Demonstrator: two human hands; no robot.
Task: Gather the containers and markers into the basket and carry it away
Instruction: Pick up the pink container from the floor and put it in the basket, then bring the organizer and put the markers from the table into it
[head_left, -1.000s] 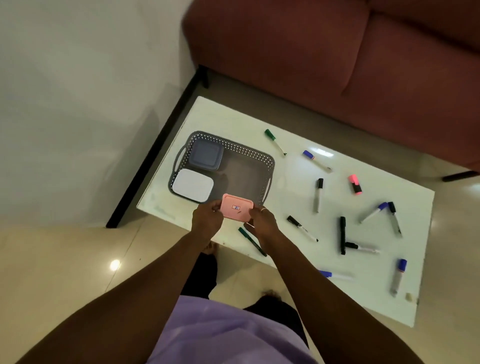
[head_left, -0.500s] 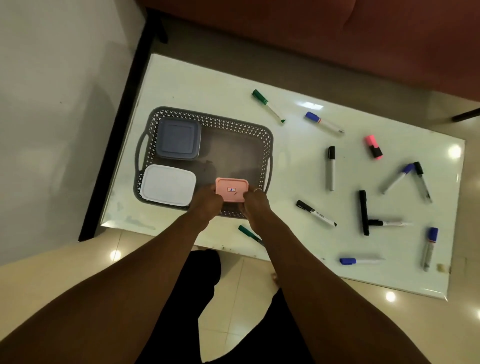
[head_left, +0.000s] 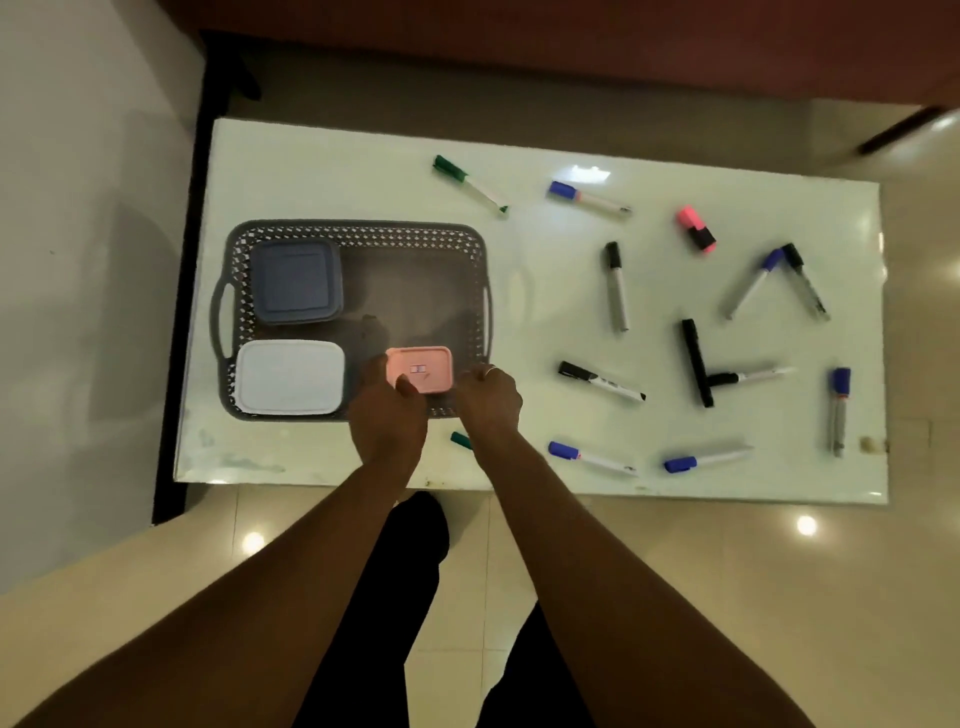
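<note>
Presently, the pink container (head_left: 420, 369) sat low in the near right part of the grey basket (head_left: 358, 231), beside the white container (head_left: 291, 376) and in front of the blue-grey container (head_left: 296, 280). The left hand (head_left: 387, 410) gripped its near left corner, thumb on the lid; the right hand (head_left: 488, 397) was curled just off its right edge, and contact there could not be confirmed. In my judgement the two-handed approach served to set the container flat in the remaining free floor space. All three containers therefore appeared stowed. The markers remained scattered on the white table (head_left: 363, 156) to the right, including a green marker (head_left: 467, 182), a pink highlighter (head_left: 696, 228) and a black marker (head_left: 696, 361); these would need collecting next, before the basket could be carried off.
</note>
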